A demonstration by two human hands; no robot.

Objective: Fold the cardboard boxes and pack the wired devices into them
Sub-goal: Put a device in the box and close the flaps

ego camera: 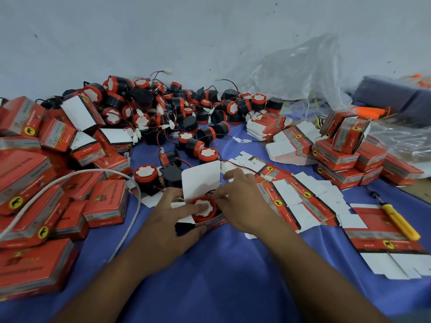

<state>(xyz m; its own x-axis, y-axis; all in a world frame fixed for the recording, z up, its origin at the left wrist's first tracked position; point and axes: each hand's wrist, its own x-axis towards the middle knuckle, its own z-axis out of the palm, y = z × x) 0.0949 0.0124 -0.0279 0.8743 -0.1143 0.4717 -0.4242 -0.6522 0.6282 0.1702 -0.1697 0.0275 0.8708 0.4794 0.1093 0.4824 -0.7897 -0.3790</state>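
Observation:
An open red cardboard box [213, 223] stands on the blue cloth at the centre, its white lid flap [201, 178] raised. A red wired device [202, 210] with a white top sits inside it. My left hand [166, 221] wraps the box from the left, thumb on its front wall and index finger pressing the device's white top. My right hand [242, 201] reaches in from the right, with straight fingertips touching the device's far rim, where a thin black wire [210, 191] loops. Its thumb points up, free of the box.
A heap of loose wired devices [177, 108] fills the back. Closed red boxes [28, 183] pile up on the left and stack [338, 157] on the right. Flat unfolded boxes [303, 199], a yellow screwdriver [398, 221], a white cable [93, 173] and a clear plastic bag [303, 71] surround the hands.

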